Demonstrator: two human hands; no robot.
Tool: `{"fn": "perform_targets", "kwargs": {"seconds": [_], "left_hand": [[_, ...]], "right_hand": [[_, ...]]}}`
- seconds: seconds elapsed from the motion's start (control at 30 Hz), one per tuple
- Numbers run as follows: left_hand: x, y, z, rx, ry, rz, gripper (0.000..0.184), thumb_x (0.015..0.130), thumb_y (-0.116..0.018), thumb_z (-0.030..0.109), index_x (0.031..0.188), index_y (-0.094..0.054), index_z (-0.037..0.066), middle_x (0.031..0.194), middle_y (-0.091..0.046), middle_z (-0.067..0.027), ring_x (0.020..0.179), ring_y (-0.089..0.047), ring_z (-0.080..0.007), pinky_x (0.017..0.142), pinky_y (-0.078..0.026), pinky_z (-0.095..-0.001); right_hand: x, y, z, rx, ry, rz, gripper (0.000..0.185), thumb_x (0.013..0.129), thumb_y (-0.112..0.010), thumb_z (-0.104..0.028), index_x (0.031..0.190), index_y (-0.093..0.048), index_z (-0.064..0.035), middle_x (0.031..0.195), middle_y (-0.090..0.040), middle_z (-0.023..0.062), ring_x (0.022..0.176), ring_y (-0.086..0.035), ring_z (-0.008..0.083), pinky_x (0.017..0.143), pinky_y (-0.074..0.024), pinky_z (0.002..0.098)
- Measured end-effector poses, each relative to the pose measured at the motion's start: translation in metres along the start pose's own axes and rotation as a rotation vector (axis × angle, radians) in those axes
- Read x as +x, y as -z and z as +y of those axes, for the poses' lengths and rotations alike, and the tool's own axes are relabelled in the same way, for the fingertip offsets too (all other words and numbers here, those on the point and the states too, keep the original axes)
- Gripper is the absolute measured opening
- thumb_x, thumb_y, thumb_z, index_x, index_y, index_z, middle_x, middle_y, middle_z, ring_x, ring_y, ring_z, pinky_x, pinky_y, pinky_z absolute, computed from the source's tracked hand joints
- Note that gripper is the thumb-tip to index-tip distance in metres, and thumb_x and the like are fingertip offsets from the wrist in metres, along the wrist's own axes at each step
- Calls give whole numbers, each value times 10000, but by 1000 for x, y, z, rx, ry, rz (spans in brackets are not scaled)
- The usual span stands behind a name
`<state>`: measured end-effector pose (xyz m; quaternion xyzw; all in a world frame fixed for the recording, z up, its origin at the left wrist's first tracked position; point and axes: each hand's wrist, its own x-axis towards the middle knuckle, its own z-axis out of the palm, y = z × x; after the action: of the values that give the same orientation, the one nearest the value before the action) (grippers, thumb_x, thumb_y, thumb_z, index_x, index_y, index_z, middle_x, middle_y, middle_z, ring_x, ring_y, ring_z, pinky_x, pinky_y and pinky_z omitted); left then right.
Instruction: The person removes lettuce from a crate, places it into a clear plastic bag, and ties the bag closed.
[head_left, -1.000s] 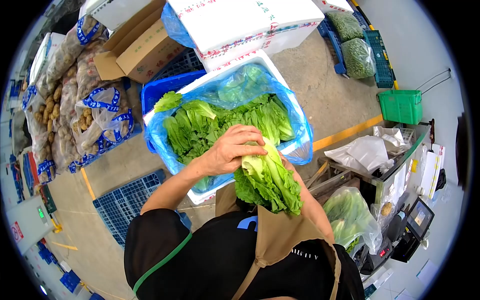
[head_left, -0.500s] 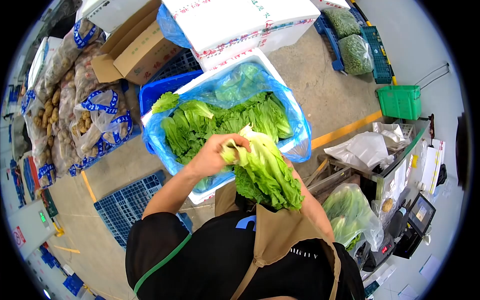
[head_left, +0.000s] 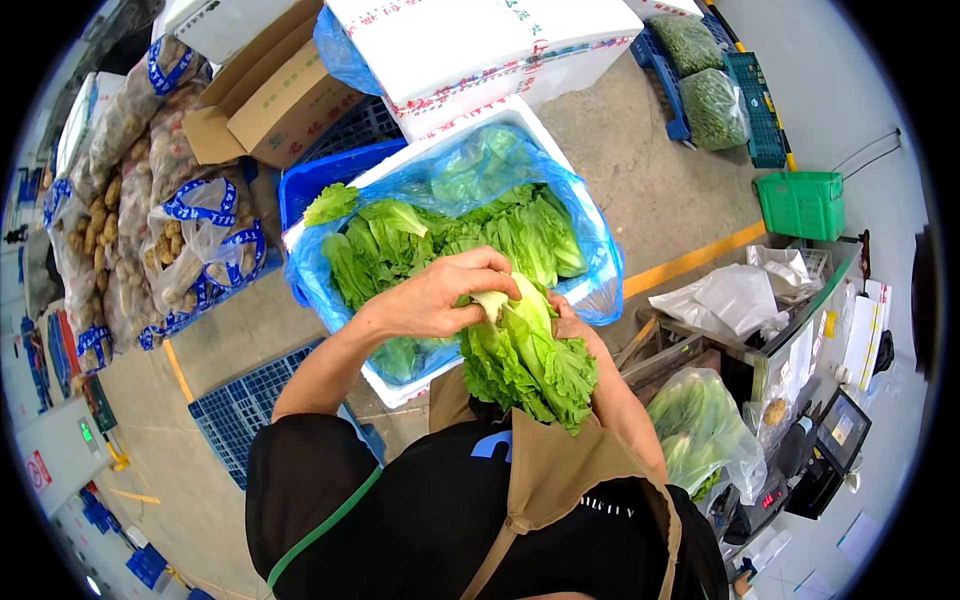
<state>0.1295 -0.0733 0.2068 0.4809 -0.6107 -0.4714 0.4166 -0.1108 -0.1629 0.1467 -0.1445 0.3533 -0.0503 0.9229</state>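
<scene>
A head of green leafy lettuce (head_left: pixel 530 360) is held in front of my chest, its pale stem end up and its leaves hanging down. My left hand (head_left: pixel 450 295) is closed at the stem end, thumb and fingers around a pale leaf base. On the other side my right hand (head_left: pixel 572 325) grips the head, its fingers partly hidden behind the leaves. Just beyond both hands stands a white foam box (head_left: pixel 540 125) lined with a blue plastic bag (head_left: pixel 600 240). More lettuce (head_left: pixel 400 245) lies in it, with one loose leaf (head_left: pixel 330 204) at its left corner.
Netted sacks of potatoes (head_left: pixel 130 230) and an open cardboard box (head_left: pixel 290 110) are at the left. A white foam box (head_left: pixel 480 50) stands behind. A blue pallet (head_left: pixel 250 410) lies on the floor. At right are bagged vegetables (head_left: pixel 700 425), a screen (head_left: pixel 842 425) and a green crate (head_left: pixel 800 205).
The lettuce has shifted slightly down and left, with its stem end turned more toward my left hand. My left hand has moved a little right and up; more of my right hand shows.
</scene>
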Motion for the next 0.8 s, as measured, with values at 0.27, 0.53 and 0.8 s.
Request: {"fn": "perform_targets", "kwargs": {"seconds": [0.27,0.53,0.8], "left_hand": [[3,9,-7,87,-37,-187,469,635,-568,-99,1079,-633,34,1010,-564,-111,938,-582,-284,795,-471,-361],[-5,3,-19,25,-30,-160,190,731,-586,-35,909,-619,22,907,-597,-88,806,-605,-245,704,-473,-337],[-22,65,-52,-513,305,802,111,905,-504,63,960,-594,27,651,-488,25,538,-427,-65,492,-335,-219]], "right_hand": [[0,-16,-23,-293,-33,-116,893,622,-783,-126,1393,-354,8,1222,-569,135,1117,-572,239,972,-457,366],[24,4,-29,-805,51,-362,912,651,-813,-170,1424,-350,-34,1277,-549,82,1158,-509,169,994,-391,305],[30,-2,-42,-844,160,-388,1018,534,-824,-118,1431,-350,-42,1316,-525,84,1179,-493,176,1029,-358,315]]}}
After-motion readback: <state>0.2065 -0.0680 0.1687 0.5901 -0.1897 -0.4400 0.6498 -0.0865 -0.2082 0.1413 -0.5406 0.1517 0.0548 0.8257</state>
